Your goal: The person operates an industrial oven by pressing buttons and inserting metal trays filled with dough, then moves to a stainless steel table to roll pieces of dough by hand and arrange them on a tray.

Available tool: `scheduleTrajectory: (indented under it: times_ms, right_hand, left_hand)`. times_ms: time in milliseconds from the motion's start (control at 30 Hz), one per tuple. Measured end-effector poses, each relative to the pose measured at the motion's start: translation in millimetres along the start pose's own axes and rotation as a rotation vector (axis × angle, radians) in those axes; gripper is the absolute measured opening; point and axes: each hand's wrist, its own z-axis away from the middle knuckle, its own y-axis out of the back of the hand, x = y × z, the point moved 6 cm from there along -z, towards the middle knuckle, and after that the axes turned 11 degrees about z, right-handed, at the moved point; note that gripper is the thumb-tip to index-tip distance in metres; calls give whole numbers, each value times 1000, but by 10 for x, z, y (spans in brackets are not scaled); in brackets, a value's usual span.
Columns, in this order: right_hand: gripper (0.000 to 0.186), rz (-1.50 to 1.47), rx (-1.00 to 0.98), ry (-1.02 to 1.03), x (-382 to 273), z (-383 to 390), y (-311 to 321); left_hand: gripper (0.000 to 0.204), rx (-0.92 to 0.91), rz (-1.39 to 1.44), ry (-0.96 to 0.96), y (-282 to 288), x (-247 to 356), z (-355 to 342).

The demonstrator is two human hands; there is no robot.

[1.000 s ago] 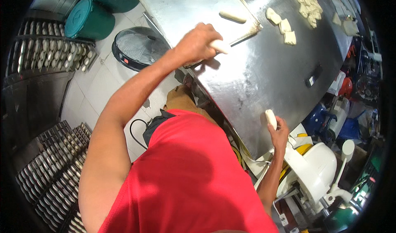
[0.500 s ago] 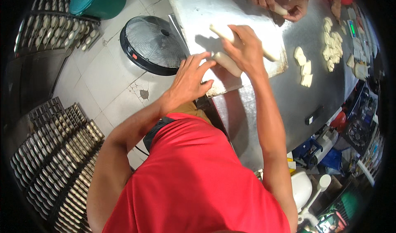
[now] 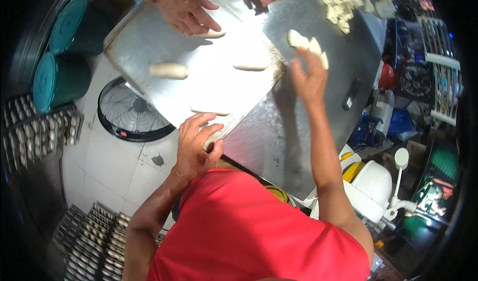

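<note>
While the left hand (image 3: 196, 146) is curling round a dough roll (image 3: 211, 142) at the tray's (image 3: 149, 37) near edge, the right hand (image 3: 309, 79) — moments ago beside it — is reaching, fingers spread, for cut dough pieces (image 3: 308, 44) farther right — likely fetching another.

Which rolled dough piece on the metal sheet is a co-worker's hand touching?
The far one, under the co-worker's hand at the metal sheet's top edge. The other rolls lie untouched nearer the middle, apart from any hand.
</note>
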Motion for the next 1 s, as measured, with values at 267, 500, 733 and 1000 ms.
scheduleTrajectory:
  times_ms: [267, 500, 733, 1000]
  right_hand:
    - [68, 223, -281, -516, 1959, -46, -363]
    - [40, -91, -267, -546, 1606, 655, 374]
    - [48, 204, -262, -180, 980, 3378, 1057]
    - [81, 412, -411, -179, 1226, 2572, 603]
  left_hand:
    - [54, -383, 82, -555, -1747, 471, -2133]
    - [41, -480, -384, -304, -2510, -264, -3283]
    - [20, -590, -121, -448, -2204, 443, -870]
    - [81, -304, -541, -392, -2717, 209, -868]
